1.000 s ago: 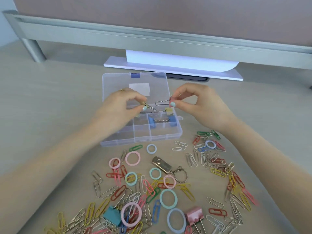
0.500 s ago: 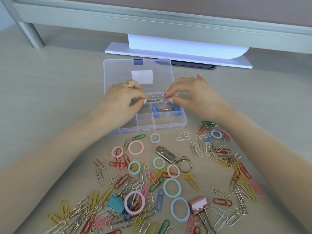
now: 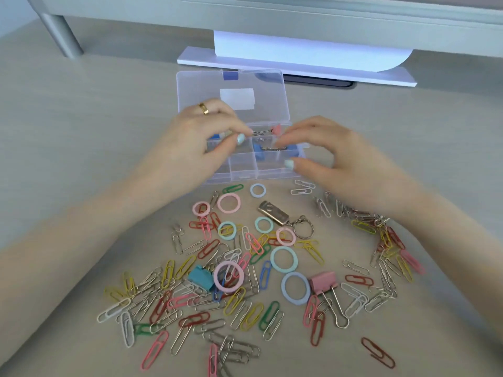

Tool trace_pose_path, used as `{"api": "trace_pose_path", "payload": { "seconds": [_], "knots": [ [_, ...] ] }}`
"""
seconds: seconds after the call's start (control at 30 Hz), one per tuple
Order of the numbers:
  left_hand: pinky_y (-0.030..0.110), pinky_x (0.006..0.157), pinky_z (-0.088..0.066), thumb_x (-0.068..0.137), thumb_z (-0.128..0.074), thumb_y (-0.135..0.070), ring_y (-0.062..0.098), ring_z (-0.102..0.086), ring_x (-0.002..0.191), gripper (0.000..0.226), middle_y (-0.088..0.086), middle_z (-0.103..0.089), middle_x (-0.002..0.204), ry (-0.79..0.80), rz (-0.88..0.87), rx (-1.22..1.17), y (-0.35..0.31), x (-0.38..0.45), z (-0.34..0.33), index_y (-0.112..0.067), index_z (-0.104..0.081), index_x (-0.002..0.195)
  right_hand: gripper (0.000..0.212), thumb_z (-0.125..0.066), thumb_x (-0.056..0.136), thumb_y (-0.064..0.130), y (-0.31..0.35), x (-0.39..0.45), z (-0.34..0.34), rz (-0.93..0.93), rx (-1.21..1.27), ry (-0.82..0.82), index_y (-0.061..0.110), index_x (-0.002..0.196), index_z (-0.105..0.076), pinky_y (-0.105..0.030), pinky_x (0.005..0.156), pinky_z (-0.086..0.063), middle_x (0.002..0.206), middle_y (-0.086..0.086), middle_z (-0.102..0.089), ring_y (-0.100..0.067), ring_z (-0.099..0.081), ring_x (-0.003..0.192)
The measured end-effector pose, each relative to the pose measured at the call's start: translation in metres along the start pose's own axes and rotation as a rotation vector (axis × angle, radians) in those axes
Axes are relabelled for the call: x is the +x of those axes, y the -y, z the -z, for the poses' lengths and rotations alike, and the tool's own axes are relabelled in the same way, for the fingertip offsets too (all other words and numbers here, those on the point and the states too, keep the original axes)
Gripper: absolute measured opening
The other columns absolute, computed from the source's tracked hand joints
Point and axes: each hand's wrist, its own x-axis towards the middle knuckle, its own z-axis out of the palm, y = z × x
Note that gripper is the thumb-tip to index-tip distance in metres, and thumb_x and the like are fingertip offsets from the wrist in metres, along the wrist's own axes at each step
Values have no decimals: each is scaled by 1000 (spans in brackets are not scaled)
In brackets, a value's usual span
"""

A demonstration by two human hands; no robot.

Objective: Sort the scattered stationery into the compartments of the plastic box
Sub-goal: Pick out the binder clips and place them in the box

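So the hands have split apart now. A second ago both were pinching one small binder clip together over the box. The left hand has let go and the right hand has slid off toward 3 o'clock, fingers spread and empty. A pink clip now sits in the back-row compartment, at 12 o'clock from the blue clips.
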Motion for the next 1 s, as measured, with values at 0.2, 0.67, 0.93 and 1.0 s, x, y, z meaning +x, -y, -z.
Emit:
{"api": "trace_pose_path", "payload": {
  "seconds": [0.2,0.67,0.93,1.0],
  "knots": [
    [24,72,-43,85,-48,-32,5,-54,80,22,-16,-56,84,177,-17,-81,-32,-70,16,-21,-67,87,17,-50,82,38,33,-56,-9,95,-47,221,34,91,-64,-36,107,-22,97,17,-56,-1,-53,95],
    [50,69,-47,68,-42,-47,28,-54,71,40,1,-58,76,336,59,218,-43,-112,16,-16,-62,84,28,-48,70,66,24,-79,13,-16,-120,514,45,88,-56,-33,112,-15,96,21,-55,-2,-51,101],
    [39,68,-45,65,-42,-49,25,-52,63,40,-4,-51,69,376,-8,303,-50,-114,16,-15,-58,80,15,-57,72,49,35,-81,7,16,-138,533,41,85,-58,-8,81,-26,93,28,-54,3,-47,92],
    [35,70,-36,65,-42,-49,19,-48,65,36,-10,-46,69,386,-12,311,-48,-116,17,-20,-54,82,17,-55,72,48,35,-81,4,4,-128,515,38,85,-59,-12,82,-31,88,23,-56,0,-50,89]
  ]
}}
